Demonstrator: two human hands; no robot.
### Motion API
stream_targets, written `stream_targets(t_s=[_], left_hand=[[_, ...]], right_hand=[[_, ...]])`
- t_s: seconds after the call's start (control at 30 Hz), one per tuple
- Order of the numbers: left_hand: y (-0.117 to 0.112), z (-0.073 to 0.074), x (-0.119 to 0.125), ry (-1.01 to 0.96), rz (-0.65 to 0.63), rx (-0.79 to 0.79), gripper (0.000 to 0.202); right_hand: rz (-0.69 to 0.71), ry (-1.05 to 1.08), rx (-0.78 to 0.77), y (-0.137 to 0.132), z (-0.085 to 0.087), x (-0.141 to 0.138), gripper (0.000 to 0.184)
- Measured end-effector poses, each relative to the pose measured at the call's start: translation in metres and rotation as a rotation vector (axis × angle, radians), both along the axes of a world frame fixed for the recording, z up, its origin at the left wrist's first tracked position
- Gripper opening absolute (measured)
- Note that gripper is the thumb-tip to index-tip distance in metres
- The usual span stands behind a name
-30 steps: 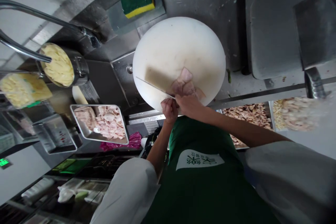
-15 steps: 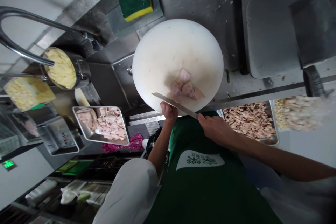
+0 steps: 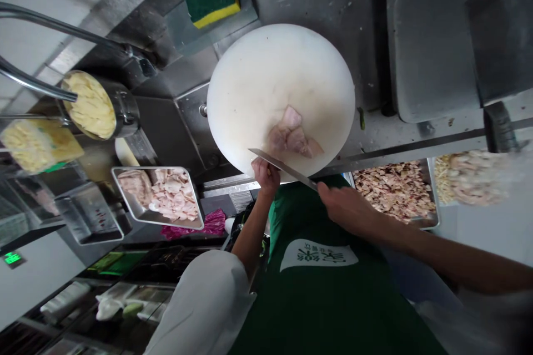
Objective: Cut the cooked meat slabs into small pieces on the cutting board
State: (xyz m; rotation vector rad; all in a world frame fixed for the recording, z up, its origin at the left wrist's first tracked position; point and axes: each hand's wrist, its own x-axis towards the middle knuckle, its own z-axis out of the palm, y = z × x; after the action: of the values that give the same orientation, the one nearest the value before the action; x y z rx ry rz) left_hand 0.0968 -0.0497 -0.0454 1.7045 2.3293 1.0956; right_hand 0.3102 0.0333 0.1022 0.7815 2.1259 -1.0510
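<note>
My right hand (image 3: 343, 205) grips the handle of a long kitchen knife (image 3: 285, 168). Its blade slants over the near edge of a round white cutting board (image 3: 250, 77), tip pointing to the left. Close against the blade, on the board's near rim, my left hand (image 3: 266, 176) has its fingers curled and closed. Whatever lies under those fingers is hidden. Just beyond the blade, several pale pink pieces of raw meat (image 3: 296, 140) rest in a small heap on the board.
Left of the board are a metal tray of sliced meat (image 3: 175, 197), a pot of pale yellow slices (image 3: 94, 108) and a curved faucet (image 3: 70, 30). A green-yellow sponge (image 3: 213, 0) lies behind. At right are a tray of chopped pieces (image 3: 393, 191) and a cleaver (image 3: 495, 127).
The knife has shifted slightly to the right across the board, with my right hand. My left hand stays nearly in place. The meat heap lies as before; the view has shifted a little.
</note>
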Motion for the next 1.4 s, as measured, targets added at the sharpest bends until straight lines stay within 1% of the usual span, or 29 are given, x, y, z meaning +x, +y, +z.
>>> stream_targets(t_s=[0.07, 0.13, 0.2, 0.23, 0.3, 0.37, 0.47, 0.53, 0.73, 0.83, 0.93, 1.0, 1.07, 1.17, 1.23, 1.27, 1.4], left_hand=[[0.000, 0.001, 0.000, 0.006, -0.015, 0.017, 0.026], [0.001, 0.002, -0.001, -0.009, -0.030, 0.000, 0.024], [0.001, 0.001, 0.000, -0.019, -0.025, -0.006, 0.021], [0.001, 0.001, 0.000, -0.022, -0.020, -0.001, 0.019], [0.001, -0.001, 0.000, -0.017, -0.002, 0.025, 0.017], [-0.001, -0.004, 0.000, -0.016, 0.008, 0.036, 0.017], [-0.004, -0.007, -0.001, -0.032, 0.020, 0.000, 0.022], [-0.006, -0.008, -0.001, -0.022, 0.025, -0.023, 0.024], [-0.004, -0.007, -0.002, 0.046, 0.030, 0.007, 0.028], [-0.004, -0.006, -0.003, 0.035, 0.023, -0.028, 0.032], [-0.004, -0.006, -0.003, 0.033, 0.030, -0.025, 0.033], [-0.003, -0.005, -0.002, 0.044, 0.043, -0.012, 0.031], [-0.002, -0.004, -0.001, 0.052, 0.044, -0.005, 0.030], [-0.001, -0.003, -0.001, 0.044, 0.012, 0.009, 0.030], [0.000, -0.002, -0.001, 0.015, -0.012, 0.024, 0.028], [0.000, -0.002, -0.001, -0.003, -0.018, 0.034, 0.027], [0.000, 0.001, -0.001, -0.028, 0.001, 0.026, 0.027]], right_hand=[[-0.015, 0.087, 0.044, 0.012, -0.015, -0.036, 0.027], [-0.040, 0.166, 0.094, 0.027, -0.029, -0.070, 0.028], [-0.042, 0.235, 0.134, 0.038, -0.036, -0.088, 0.028], [-0.039, 0.260, 0.155, 0.040, -0.036, -0.090, 0.027], [-0.031, 0.274, 0.183, 0.039, -0.031, -0.081, 0.028], [-0.022, 0.252, 0.187, 0.031, -0.022, -0.065, 0.029], [-0.019, 0.209, 0.142, 0.017, -0.011, -0.045, 0.030], [-0.027, 0.198, 0.119, 0.012, -0.009, -0.038, 0.030], [-0.005, 0.126, 0.070, 0.000, -0.006, -0.006, 0.032], [-0.013, 0.092, 0.062, -0.004, -0.008, -0.004, 0.032], [-0.008, 0.158, 0.096, 0.000, -0.012, -0.015, 0.031], [-0.003, 0.184, 0.097, 0.001, -0.013, -0.016, 0.031], [-0.006, 0.134, 0.066, -0.002, -0.010, -0.005, 0.031], [-0.012, 0.003, 0.009, -0.007, -0.002, 0.015, 0.031], [-0.013, -0.005, 0.007, -0.006, -0.002, 0.011, 0.032], [-0.013, 0.021, 0.015, -0.004, -0.004, 0.001, 0.032], [-0.043, 0.171, 0.076, 0.014, -0.024, -0.063, 0.032]])
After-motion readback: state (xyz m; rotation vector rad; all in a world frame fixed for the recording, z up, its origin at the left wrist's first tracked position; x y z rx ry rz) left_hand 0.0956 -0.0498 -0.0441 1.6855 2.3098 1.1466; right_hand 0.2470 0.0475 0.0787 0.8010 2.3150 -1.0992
